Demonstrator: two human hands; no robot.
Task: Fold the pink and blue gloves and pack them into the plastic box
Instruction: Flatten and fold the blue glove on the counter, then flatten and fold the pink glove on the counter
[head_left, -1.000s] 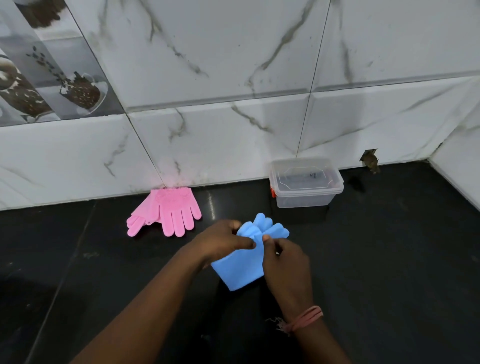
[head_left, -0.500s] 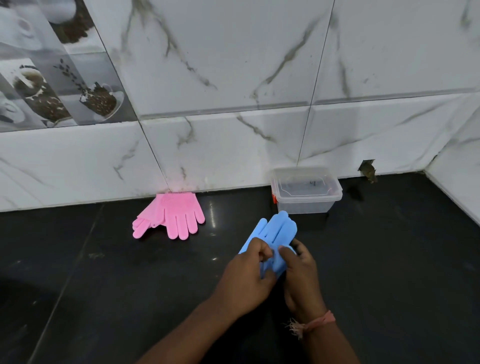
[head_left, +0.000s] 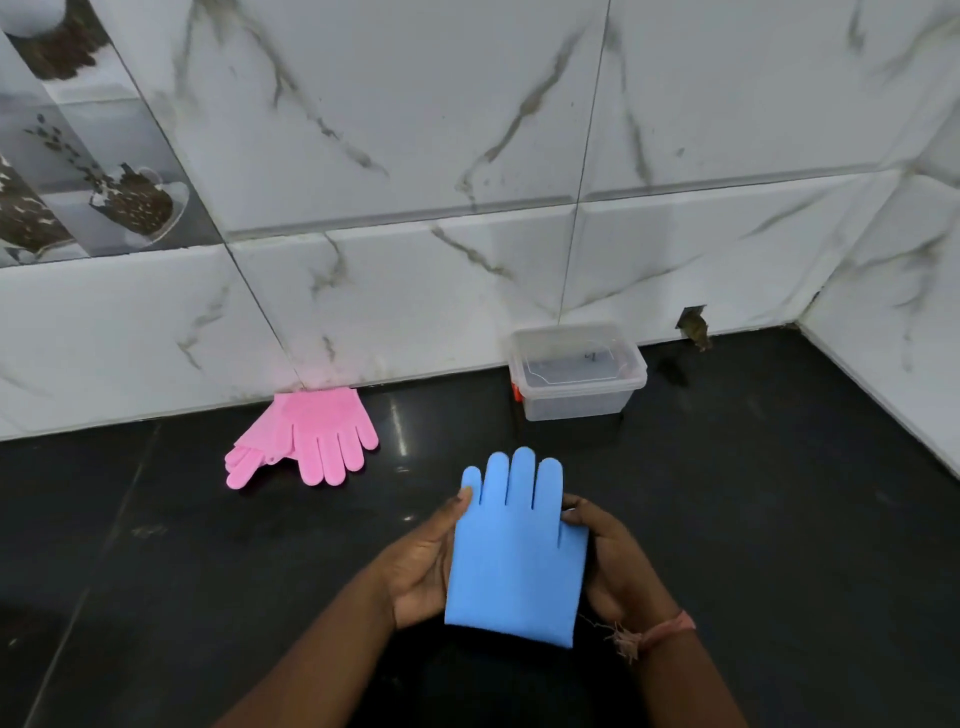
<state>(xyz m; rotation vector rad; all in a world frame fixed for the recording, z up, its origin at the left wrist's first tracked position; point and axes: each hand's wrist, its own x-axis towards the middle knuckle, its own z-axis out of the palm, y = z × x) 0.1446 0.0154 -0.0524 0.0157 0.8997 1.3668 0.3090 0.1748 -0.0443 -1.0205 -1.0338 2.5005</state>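
- Soft pink rubber gloves (head_left: 311, 439) lie unfolded on the black counter (head_left: 779, 519), touching the wall.
- Left hand (head_left: 421, 566) and right hand (head_left: 613, 561) pinch the flat blue rubber gloves' (head_left: 514, 551) edges; springy rubber may reopen when folded.
- Clear lidded plastic box (head_left: 576, 374): lid on, blocking packing; its mark is unreadable.
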